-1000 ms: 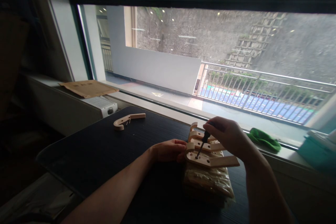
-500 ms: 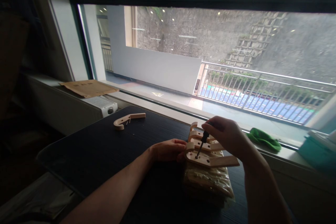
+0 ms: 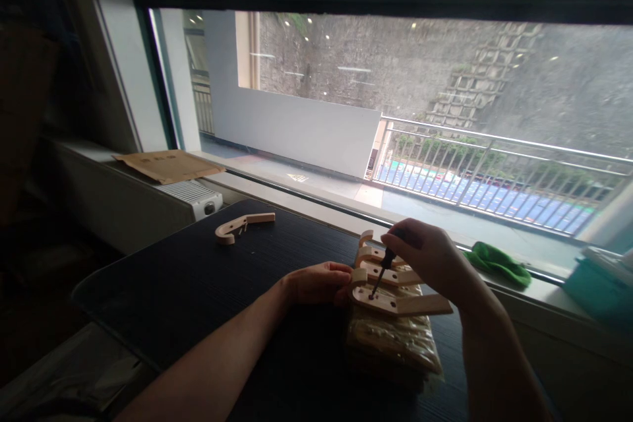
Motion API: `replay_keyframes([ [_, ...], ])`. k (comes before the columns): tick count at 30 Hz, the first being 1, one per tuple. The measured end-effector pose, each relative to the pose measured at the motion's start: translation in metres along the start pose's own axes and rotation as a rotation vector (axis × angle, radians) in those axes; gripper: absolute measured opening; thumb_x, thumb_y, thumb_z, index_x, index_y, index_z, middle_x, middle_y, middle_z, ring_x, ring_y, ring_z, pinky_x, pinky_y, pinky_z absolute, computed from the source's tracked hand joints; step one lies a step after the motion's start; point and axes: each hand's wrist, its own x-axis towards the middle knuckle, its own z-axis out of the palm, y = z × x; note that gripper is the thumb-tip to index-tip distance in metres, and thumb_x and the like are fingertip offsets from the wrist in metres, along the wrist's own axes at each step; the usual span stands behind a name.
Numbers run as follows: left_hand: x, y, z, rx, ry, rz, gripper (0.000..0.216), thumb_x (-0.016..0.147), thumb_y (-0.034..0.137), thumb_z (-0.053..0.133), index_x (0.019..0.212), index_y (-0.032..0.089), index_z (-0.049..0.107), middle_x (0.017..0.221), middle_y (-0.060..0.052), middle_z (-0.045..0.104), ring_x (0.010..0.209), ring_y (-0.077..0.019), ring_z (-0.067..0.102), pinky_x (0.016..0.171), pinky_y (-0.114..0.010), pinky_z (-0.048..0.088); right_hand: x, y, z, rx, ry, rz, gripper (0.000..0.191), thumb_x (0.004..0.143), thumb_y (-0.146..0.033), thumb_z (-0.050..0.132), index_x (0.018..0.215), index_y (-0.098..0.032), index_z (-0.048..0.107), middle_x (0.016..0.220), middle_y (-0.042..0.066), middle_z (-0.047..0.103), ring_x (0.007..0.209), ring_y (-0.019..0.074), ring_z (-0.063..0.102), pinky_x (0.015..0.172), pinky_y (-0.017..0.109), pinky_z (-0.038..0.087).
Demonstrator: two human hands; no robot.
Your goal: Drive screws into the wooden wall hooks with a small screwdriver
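Note:
My right hand (image 3: 428,256) is closed round the handle of a small screwdriver (image 3: 382,269). Its tip stands in a hole of the nearest wooden hook (image 3: 400,303). My left hand (image 3: 316,282) pinches the curved end of that same hook and steadies it. Two more wooden hooks (image 3: 383,264) lie stacked just behind it. All of them rest on a clear plastic bag of wooden parts (image 3: 395,339) on the dark table (image 3: 198,283).
A single wooden hook (image 3: 241,224) with small screws beside it lies at the table's far left. On the window sill are a green cloth (image 3: 497,264), a teal box (image 3: 598,283), a cardboard sheet (image 3: 165,165) and a white heater (image 3: 190,196).

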Motion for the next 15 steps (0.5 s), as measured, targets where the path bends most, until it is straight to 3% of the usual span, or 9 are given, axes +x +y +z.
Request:
replay_keyframes([
  [6,-0.0002,0.0003,0.0007,0.005,0.0,-0.005,0.029,0.067,0.031,0.076,0.078,0.01,0.06,0.056,0.003,0.053,0.051,-0.0087,0.048,0.054,-0.023,0.034,-0.0041,-0.0078,-0.0035,0.054,-0.069,-0.007,0.028,0.08,-0.041,0.055,0.093,-0.02,0.068,0.076,0.003,0.069,0.066,0.0155,0.06,0.06,0.027,0.046],
  [15,-0.0008,0.0016,0.0016,0.005,-0.01,0.0,0.03,0.066,0.032,0.076,0.079,0.01,0.06,0.056,0.002,0.055,0.051,-0.0089,0.05,0.054,-0.023,0.035,-0.0022,-0.0031,-0.0012,0.001,-0.022,0.034,0.038,0.078,-0.054,0.055,0.082,-0.018,0.066,0.069,0.004,0.067,0.061,0.0159,0.058,0.056,0.029,0.045],
])
